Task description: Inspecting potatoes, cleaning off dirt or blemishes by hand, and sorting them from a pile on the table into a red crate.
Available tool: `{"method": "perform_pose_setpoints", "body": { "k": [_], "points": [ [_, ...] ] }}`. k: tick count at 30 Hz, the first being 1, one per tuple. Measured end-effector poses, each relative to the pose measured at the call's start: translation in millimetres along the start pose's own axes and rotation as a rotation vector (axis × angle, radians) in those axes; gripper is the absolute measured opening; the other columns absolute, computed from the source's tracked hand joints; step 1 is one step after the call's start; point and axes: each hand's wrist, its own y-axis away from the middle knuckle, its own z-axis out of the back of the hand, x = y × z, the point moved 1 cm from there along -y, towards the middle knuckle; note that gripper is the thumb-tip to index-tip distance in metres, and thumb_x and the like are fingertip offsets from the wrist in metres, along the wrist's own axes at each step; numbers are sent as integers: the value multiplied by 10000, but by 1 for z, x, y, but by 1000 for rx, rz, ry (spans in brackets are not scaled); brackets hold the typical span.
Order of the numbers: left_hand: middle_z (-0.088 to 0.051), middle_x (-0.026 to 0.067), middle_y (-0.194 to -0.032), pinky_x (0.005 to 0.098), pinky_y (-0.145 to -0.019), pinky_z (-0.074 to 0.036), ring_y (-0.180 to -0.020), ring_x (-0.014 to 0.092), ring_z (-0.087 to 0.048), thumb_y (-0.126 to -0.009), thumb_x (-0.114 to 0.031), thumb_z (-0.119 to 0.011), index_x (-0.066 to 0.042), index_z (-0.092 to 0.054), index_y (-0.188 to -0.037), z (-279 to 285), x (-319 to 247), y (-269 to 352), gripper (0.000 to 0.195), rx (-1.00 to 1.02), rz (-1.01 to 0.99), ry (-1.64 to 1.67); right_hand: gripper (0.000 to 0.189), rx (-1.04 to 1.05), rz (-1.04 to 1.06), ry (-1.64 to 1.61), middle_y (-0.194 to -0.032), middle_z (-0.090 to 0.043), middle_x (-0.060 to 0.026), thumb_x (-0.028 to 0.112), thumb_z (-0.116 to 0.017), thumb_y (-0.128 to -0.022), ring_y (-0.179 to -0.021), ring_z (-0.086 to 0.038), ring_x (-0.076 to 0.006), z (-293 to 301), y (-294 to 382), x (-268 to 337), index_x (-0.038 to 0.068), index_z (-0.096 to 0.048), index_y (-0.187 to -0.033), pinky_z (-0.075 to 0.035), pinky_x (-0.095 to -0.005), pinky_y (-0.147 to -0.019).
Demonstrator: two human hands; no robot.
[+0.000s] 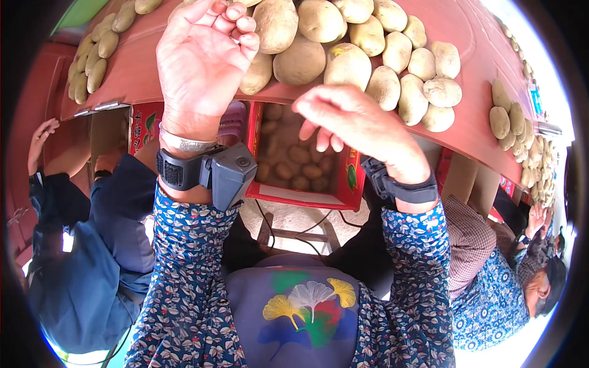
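Several potatoes (320, 20) lie in a loose pile on a red table (478, 69) before me. My left hand (207, 60) is raised at the pile's left side, palm up, with its fingers curled and nothing seen in them. Palm down, my right hand (359, 124) hangs over the table's near edge, fingers loosely bent and apart, holding nothing that shows. Beneath it, a red cardboard box (303, 195) stands below the table edge with more potatoes (299, 155) inside. Each wrist wears a black strap; the left one also carries a grey device.
Co-workers sit close on both sides, a dark-clothed person (87, 271) at left and a person in a patterned blue garment (492, 299) at right. Other potato piles (96, 55) lie along the table. Another red box (145, 124) stands beneath it. Cables and a stool are below.
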Motion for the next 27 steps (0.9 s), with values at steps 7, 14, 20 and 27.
{"method": "perform_pose_setpoints", "body": {
  "k": [7,14,20,27],
  "points": [
    [-450,51,-821,303,-735,-380,-806,178,-436,-892,-164,-501,-43,-473,-846,7,-2,13,133,-3,-22,9,164,-438,394,-600,-744,-564,-46,209,-554,-927,-621,-497,-105,35,12,-9,66,-591,-998,-388,-195,-509],
    [-449,48,-822,294,-726,-381,-809,176,-437,-891,-169,-513,-37,-496,-865,15,-1,17,136,5,-9,13,188,-544,809,-1000,-1041,-564,-176,183,-519,-940,-886,-534,-236,104,39,-35,15,-548,-1018,-460,-312,-692],
    [-439,45,-813,288,-721,-380,-803,170,-430,-890,-167,-517,-35,-488,-866,17,1,21,138,-19,-39,-1,269,-826,781,-802,-1118,-596,-171,206,-592,-890,-951,-567,-238,117,49,-48,0,-553,-1058,-468,-315,-776],
    [-431,40,-817,285,-720,-376,-793,159,-421,-888,-161,-519,-45,-471,-868,17,2,23,127,-36,-56,23,166,-1061,765,-752,-1037,-631,-135,155,-595,-899,-892,-609,-209,119,64,-42,35,-573,-1011,-487,-305,-757]
  ]
}}
